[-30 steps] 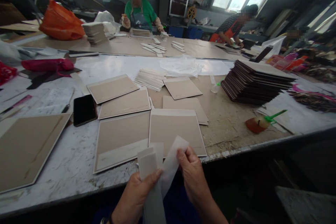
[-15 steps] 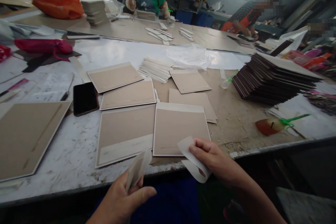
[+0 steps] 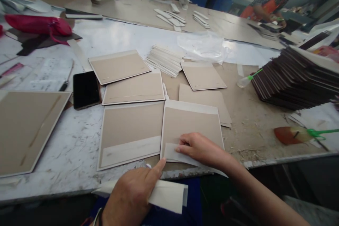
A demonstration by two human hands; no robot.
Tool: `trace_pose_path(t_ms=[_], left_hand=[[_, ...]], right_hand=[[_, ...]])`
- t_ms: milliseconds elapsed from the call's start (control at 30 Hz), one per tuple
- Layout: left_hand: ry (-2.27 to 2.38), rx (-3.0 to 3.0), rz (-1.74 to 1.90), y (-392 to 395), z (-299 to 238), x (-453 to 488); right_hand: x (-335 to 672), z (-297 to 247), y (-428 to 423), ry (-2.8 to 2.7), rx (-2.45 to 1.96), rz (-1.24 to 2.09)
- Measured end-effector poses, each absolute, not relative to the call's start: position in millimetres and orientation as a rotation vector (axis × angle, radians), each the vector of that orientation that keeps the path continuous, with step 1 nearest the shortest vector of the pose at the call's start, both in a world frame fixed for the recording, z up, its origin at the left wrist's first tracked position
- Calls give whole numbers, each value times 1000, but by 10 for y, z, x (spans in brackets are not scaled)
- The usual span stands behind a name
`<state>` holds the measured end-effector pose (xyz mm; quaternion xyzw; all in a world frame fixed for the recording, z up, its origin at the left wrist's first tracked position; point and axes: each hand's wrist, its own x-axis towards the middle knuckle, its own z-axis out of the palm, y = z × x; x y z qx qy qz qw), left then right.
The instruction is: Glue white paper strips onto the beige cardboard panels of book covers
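My right hand (image 3: 198, 148) pinches a pale paper strip (image 3: 171, 152). The strip lies along the lower edge of a beige board (image 3: 192, 122) with white borders, its right end hanging past the table edge. My left hand (image 3: 132, 190) is closed around several folded pale strips (image 3: 169, 197), held below the table edge. Its index finger reaches out to the board's lower left corner. Just left lies another beige board (image 3: 132, 123) with a pale strip along its lower part. Whether that strip is glued down I cannot tell.
Behind are more boards (image 3: 120, 65) and a stack of pale strips (image 3: 165, 60). A black phone (image 3: 86, 90) lies left. On the right stand a glue bottle (image 3: 292, 135) with a green nozzle and a tall pile of dark-edged boards (image 3: 296, 77). Two people work across the table.
My right hand has brought its strip down onto the board's lower edge. My left hand has turned over with its strips and moved right, its index finger now at the board's corner. The view has tilted down.
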<state>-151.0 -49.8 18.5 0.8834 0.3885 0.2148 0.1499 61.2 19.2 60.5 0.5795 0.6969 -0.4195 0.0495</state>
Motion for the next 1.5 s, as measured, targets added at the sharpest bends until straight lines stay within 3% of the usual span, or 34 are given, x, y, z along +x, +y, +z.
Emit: trace_pose_path(t_ms=[467, 1500], left_hand=[[1145, 2535, 361, -398, 133, -1513], [1131, 2711, 348, -372, 100, -1457]], right_hand=[[538, 689, 245, 2135, 1705, -1118], [508, 737, 127, 2197, 1731, -763]])
